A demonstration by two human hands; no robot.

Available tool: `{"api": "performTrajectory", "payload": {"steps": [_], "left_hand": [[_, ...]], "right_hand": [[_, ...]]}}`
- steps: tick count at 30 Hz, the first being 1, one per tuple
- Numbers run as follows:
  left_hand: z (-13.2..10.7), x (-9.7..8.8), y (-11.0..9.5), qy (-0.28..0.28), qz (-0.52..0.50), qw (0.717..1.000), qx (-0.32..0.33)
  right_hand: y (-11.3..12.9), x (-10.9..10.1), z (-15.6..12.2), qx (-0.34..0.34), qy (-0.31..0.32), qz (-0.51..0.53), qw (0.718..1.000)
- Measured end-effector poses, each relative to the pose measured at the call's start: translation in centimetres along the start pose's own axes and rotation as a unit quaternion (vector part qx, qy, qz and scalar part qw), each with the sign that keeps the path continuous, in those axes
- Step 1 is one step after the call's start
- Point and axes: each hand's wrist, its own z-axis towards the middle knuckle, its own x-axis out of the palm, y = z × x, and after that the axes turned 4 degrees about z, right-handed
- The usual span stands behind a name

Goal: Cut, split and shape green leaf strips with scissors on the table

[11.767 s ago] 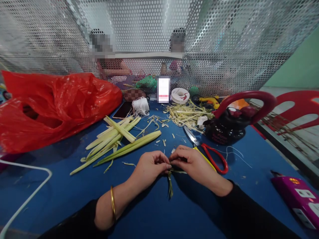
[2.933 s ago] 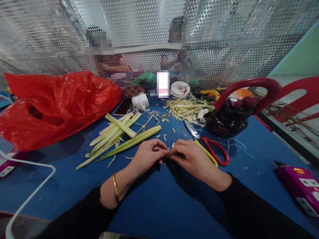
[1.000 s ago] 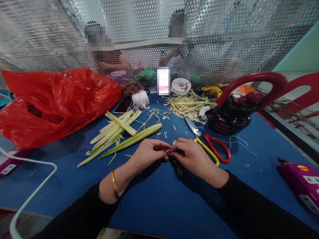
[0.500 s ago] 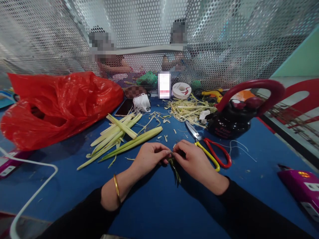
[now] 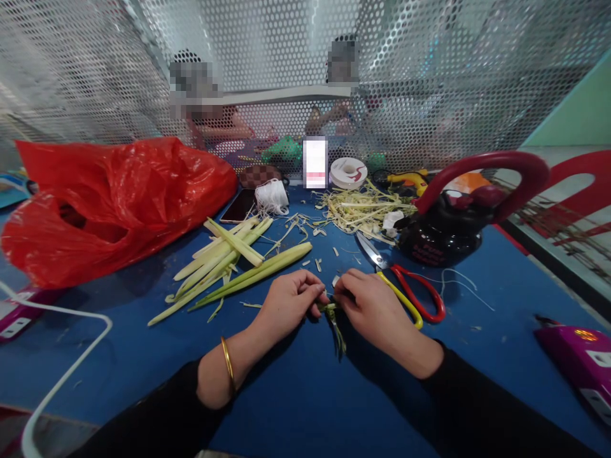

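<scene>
Above the blue table (image 5: 286,407), my left hand (image 5: 289,302) pinches one end of a small bundle of green leaf strips (image 5: 337,327). My right hand (image 5: 375,312) is closed on the same bundle from the other side, its fingertips partly hidden. The strips' loose ends dangle between the hands. Just beyond my left hand lie long pale-green leaf stalks (image 5: 258,273), with more stacked crosswise (image 5: 229,248). Scissors (image 5: 396,280) with one yellow and one red handle rest close beside my right hand, blades partly spread.
A red plastic bag (image 5: 119,203) fills the left. Behind are a white string spool (image 5: 272,197), a lit phone (image 5: 315,162), a ribbon roll (image 5: 348,173) and shredded strips (image 5: 363,210). A black pot-shaped container (image 5: 436,235) stands right, near a purple power strip (image 5: 573,350). People sit behind perforated mesh.
My right hand has shifted slightly right, so the fingertips stand a little farther apart. More of the green bundle shows between them.
</scene>
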Motion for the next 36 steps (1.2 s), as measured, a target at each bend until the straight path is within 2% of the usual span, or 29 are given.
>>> {"api": "performTrajectory", "payload": {"steps": [6,9,12,18,25,36], "left_hand": [[-0.1,0.0,0.1,0.004,0.010,0.999,0.037],[-0.1,0.0,0.3,0.011,0.010,0.999,0.044],[-0.1,0.1,0.6,0.010,0.008,0.999,0.051],[-0.2,0.0,0.6,0.005,0.039,0.998,0.055],[0.0,-0.1,0.7,-0.006,0.045,0.998,0.051],[-0.4,0.1,0.2,-0.010,0.034,0.999,0.024]], "right_hand": [[0.1,0.0,-0.2,-0.007,0.002,-0.002,1.000],[0.0,0.3,-0.2,0.017,-0.036,0.061,0.997],[0.0,0.8,-0.1,0.060,-0.069,0.147,0.985],[0.3,1.4,0.1,0.126,-0.042,0.255,0.958],[0.4,1.5,0.2,0.178,-0.056,0.313,0.931],[0.0,1.6,0.2,0.139,-0.055,0.271,0.951]]}}
